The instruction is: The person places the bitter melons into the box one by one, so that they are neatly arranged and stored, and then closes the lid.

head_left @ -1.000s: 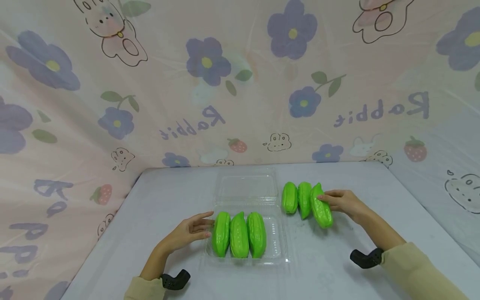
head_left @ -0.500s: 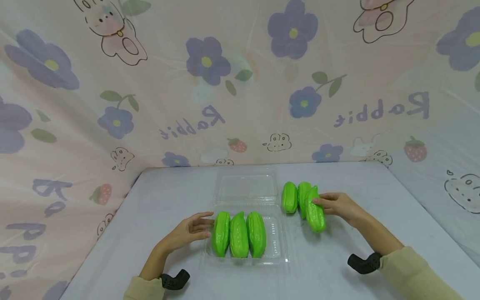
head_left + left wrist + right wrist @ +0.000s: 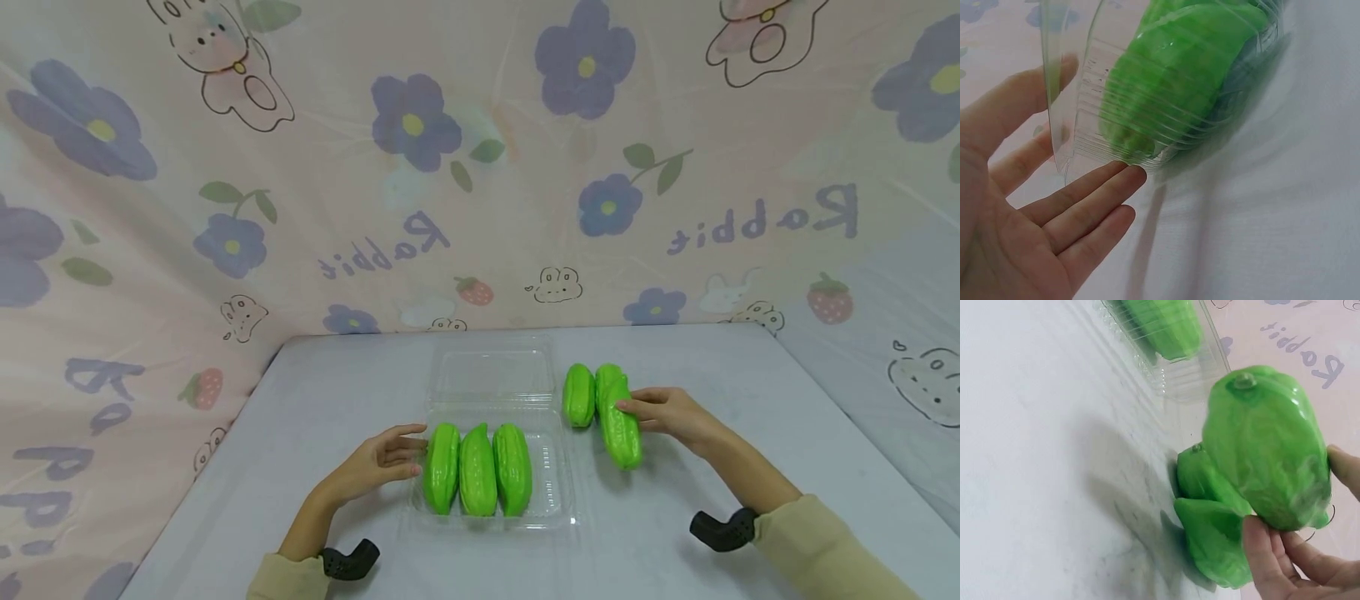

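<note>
Head view: there's your right hand, thumb and fingers clamped on a ribbed green fruit, just short of three o'clock from the clear container. Two loose fruits sit on the white table around two o'clock, the held one covering part of the nearer. Three packed fruits lie side by side inside the container, lid folded open at twelve. Your left hand is at nine.

Over to the left wrist: fingers apart, nothing gripped, tips right by the ribbed wall; whether they touch, you can't tell.

Right wrist now: your thumb presses the held fruit at four o'clock, fingertips at six! Loose pair between seven and eight, container toward ten.
</note>
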{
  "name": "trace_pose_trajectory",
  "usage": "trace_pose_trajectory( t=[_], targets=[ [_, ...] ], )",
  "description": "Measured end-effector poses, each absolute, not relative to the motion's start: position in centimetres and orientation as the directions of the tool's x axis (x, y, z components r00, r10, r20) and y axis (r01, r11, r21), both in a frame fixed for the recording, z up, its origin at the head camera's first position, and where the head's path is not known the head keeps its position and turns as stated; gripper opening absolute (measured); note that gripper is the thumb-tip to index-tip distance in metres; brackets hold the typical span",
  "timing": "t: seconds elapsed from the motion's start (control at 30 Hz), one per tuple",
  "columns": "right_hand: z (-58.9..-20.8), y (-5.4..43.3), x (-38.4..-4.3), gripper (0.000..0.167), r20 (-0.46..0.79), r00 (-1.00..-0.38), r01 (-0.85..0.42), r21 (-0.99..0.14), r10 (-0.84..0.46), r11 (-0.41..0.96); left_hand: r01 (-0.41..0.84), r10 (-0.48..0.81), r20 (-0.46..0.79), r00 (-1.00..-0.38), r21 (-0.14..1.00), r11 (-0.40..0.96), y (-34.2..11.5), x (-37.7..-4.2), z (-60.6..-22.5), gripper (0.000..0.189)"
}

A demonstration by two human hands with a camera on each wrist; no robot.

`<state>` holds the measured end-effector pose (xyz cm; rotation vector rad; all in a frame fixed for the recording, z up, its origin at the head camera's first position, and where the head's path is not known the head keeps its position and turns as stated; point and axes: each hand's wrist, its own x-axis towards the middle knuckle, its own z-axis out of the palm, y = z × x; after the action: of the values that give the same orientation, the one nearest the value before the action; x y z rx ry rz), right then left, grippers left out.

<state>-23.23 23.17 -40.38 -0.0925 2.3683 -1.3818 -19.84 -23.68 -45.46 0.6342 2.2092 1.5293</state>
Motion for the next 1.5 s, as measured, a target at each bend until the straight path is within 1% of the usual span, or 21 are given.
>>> trace_pose_trajectory(
  t=[0.13, 0.33, 0.87, 1.5],
  targets=[
    [-40.4, 22.9, -23.2, 0.075, -0.307, -0.917, 0.143, -0.850, -0.256, 0.507, 0.146, 0.562, -0.050, -0.826, 0.943, 0.299, -23.6, -19.8, -45.4, 0.066],
    [-40.3, 22.5, -23.0, 0.078, -0.321, -0.912, 0.155, -0.846, -0.256, 0.510, 0.149, 0.562, -0.051, -0.826, 0.941, 0.305, -23.5, -19.7, -45.3, 0.066],
    [-40.1, 21.1, -22.3, 0.081, -0.321, -0.901, 0.142, -0.855, -0.294, 0.498, 0.139, 0.557, -0.062, -0.828, 0.940, 0.312, -23.5, -19.7, -45.2, 0.067],
    [-39.6, 19.7, -22.0, 0.082, -0.300, -0.901, 0.120, -0.866, -0.313, 0.485, 0.146, 0.558, -0.055, -0.828, 0.940, 0.309, -23.7, -19.7, -45.4, 0.067]
  ],
)
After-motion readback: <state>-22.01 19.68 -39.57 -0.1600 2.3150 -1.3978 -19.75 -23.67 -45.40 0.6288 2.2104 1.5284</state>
